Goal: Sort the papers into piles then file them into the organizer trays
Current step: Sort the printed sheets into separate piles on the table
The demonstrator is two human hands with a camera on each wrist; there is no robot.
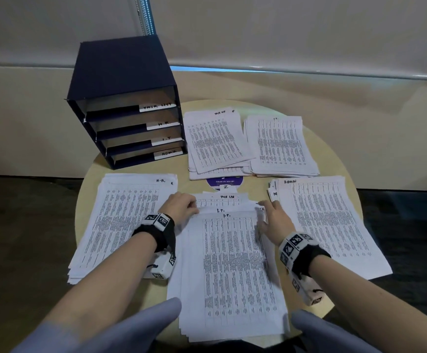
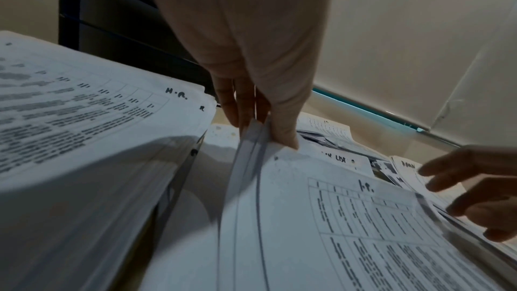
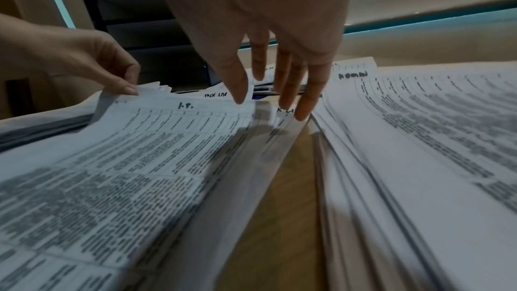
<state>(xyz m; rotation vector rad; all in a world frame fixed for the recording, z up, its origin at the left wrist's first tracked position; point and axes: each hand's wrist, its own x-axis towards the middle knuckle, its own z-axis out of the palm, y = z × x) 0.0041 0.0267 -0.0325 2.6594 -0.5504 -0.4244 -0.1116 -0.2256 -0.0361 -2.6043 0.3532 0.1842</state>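
On top sheet's [image 1: 232,263] corner, left hand [image 1: 179,206].

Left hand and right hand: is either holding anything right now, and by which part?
The left hand pinches the far left corner of the top I.T. sheets of the middle stack. The right hand holds nothing; its straight fingers reach toward the far right corner.

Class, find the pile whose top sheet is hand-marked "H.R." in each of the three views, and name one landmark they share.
Head: the H.R. pile lies left of centre on the table, partly under the left hand.
Left wrist: H.R. pile fills the left side.
Right wrist: not in view.
Shared landmark: the dark blue organizer.
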